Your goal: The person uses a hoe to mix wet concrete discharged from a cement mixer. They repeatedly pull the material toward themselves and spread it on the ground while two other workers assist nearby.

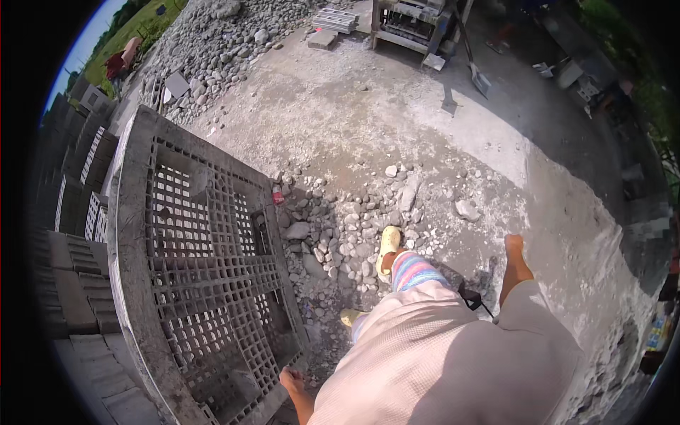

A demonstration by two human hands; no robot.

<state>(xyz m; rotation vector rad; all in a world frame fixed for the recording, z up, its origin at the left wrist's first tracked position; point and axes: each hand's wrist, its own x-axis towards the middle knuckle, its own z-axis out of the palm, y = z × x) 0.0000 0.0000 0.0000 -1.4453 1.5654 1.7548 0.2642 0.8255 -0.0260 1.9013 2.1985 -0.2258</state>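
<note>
A large sand screen (pixel 134 283), a wooden frame with crusted grey mesh, leans upright at my left. My left hand (pixel 291 380) is at its near right edge, fingers curled against the frame. My right hand (pixel 514 244) hangs away from my body over the dusty ground; its fingers are foreshortened and hard to make out. Loose stones (pixel 354 234) lie between the screen and my feet, which wear yellow clogs (pixel 389 244).
Stacked concrete blocks (pixel 74 297) stand behind the screen. A gravel heap (pixel 212 49) rises at the far left. Farther back are a block-making machine (pixel 411 28) and a shovel (pixel 480 79) beside it. A rough grey mound (pixel 588 262) borders the right side.
</note>
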